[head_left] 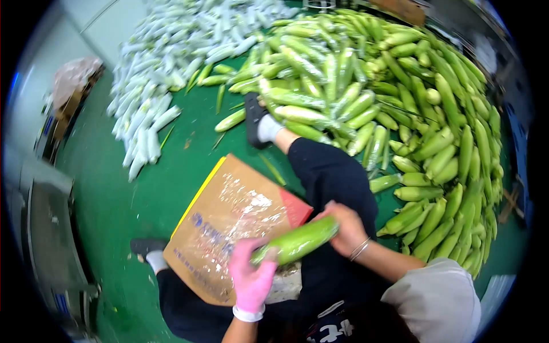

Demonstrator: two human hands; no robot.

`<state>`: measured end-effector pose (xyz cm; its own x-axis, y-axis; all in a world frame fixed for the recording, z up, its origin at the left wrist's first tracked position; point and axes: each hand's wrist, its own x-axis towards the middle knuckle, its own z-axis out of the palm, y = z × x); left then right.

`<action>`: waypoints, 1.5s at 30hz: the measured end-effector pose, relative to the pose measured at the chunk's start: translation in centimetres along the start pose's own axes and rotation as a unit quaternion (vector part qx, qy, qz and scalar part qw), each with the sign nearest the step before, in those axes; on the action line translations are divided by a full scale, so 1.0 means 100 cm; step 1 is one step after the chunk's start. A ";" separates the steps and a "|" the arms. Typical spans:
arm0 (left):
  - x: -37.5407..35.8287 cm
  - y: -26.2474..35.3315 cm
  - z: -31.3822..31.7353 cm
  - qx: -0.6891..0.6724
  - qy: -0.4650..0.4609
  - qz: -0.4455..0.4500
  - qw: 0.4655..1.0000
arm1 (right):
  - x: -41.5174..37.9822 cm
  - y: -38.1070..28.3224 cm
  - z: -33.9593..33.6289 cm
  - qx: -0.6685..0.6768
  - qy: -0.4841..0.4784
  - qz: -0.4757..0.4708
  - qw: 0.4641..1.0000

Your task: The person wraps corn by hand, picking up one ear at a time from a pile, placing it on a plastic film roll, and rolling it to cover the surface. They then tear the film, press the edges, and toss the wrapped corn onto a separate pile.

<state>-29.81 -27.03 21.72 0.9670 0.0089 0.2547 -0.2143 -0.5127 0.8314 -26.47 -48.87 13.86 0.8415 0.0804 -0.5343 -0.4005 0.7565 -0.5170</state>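
A green ear of corn [300,241], shiny as if in clear film, is held between my two hands above my lap. My left hand [251,274], in a pink glove, closes round its left end. The bare fingers of my right hand [343,228] grip its right end; a bracelet is on that wrist. Beneath the corn, between my legs, lies a brown cardboard piece [229,211] with a yellow edge, a red corner and crinkled clear film on it.
Green corn ears [446,148] form a large pile ahead and to the right. Whitish wrapped pieces [154,86] are heaped at the upper left on the green floor [108,217]. Metal equipment [54,228] stands at the left. My shoes rest on the floor.
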 end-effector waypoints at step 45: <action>-0.103 -0.119 -0.103 0.029 0.232 -0.299 0.925 | 0.179 -0.160 -0.335 -0.758 0.450 -0.274 0.384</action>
<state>-38.65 -12.16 14.25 0.7441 0.6665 -0.0463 0.3605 -0.3422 0.8677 -17.19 -81.28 -9.88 0.7578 -0.5941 0.2700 -0.5771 -0.8032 -0.1476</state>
